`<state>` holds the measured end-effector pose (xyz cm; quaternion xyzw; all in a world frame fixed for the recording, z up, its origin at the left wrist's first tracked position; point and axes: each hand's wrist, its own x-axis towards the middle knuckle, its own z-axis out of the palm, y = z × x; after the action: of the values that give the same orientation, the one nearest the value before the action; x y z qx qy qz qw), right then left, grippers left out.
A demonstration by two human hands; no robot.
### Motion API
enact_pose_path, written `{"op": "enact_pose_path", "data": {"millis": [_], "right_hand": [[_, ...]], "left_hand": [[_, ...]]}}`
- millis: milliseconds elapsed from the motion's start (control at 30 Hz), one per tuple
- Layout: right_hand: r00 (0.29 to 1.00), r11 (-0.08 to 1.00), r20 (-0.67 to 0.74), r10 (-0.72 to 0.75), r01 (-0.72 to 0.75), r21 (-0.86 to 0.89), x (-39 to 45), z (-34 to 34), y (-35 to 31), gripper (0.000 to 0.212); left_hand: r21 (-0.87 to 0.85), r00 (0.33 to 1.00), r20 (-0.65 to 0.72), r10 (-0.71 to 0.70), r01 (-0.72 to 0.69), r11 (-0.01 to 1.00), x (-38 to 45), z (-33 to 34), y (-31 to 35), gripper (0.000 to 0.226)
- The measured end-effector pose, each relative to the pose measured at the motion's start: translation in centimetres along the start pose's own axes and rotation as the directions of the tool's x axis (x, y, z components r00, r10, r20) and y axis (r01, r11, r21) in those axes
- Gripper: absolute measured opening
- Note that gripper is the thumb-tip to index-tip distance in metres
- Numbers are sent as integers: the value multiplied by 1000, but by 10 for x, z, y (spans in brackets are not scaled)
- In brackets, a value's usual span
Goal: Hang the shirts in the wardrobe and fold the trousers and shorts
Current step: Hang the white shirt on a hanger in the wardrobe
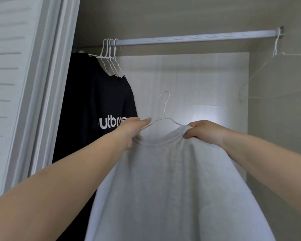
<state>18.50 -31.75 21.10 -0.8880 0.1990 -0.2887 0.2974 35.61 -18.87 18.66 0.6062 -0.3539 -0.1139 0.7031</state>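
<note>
Both forearms bare, reaching up and fwd from the bottom corners, converging toward frame centre. Between them hangs a white shirt (pixel 172 180), front facing the camera, body draping down past the bottom edge, collar up between the hands.

Left hand (pixel 132 130): fingers curled, pinching the left arm of a white wire hanger (pixel 165 108) together w/ the shirt's left shoulder edge; thumb extended along the wire, nail visible. Wrist roughly straight, arm angled up-right.

Right hand (pixel 204 130): fingers curled tight, gripping bunched shirt fabric at the right shoulder, approx where the hanger's right arm goes under the cloth. Knuckles face the camera, arm angled up-left.

Hanger hook sticks up above the collar, free, well below the rail (pixel 198 38), not on it. Right side of hanger inside the shirt; left side partly exposed near the thumb.

Behind, left: black shirts (pixel 94 101) w/ partial white lettering, hanging on a cluster of white wire hangers (pixel 109 49) bunched at the rail's left end. Left hand overlaps the black shirt's edge in view; contact cannot tell.

Far right: an empty hanger (pixel 276 49) on the rail's right end, near the side wall. Wardrobe back panel (pixel 189 80) pale, bright patch behind the hands. Louvred door (pixel 10 66) at far left.
</note>
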Motion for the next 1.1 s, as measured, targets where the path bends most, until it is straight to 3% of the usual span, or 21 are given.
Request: {"op": "enact_pose_path", "data": {"millis": [67,167,233,333,467,567,700,900,1100], "right_hand": [[998,1000,-69,13,-12,14,8,14,-11,3],[987,975,-154,44,-9,223,23,31,-26,18],[984,929,-164,67,-1,371,32,44,-38,27],[987,827,-154,50,46,560,48,63,-60,26],[989,687,-124,-84,148,712,72,76,-93,10],[972,649,-141,-187,230,725,96,81,-117,22],[955,643,-210,-211,298,706,133,88,-149,36],[932,608,-277,-235,363,706,178,97,-196,21],[924,657,-315,-218,377,653,223,90,-233,21]], "left_hand": [[-12,997,77,-25,26,1000,-4,3,3,70],[-4,987,156,-24,25,1000,-10,2,7,73],[8,985,170,-21,19,1000,-11,-2,12,62],[-3,985,175,-6,7,1000,-14,-13,23,25],[35,976,198,89,-98,995,-9,-29,38,32],[72,975,140,175,-186,980,-7,-43,55,27],[100,948,79,308,-315,944,3,-61,78,22],[282,895,-71,441,-406,869,32,-85,102,20],[251,847,-174,502,-455,855,53,-91,123,20]]}}
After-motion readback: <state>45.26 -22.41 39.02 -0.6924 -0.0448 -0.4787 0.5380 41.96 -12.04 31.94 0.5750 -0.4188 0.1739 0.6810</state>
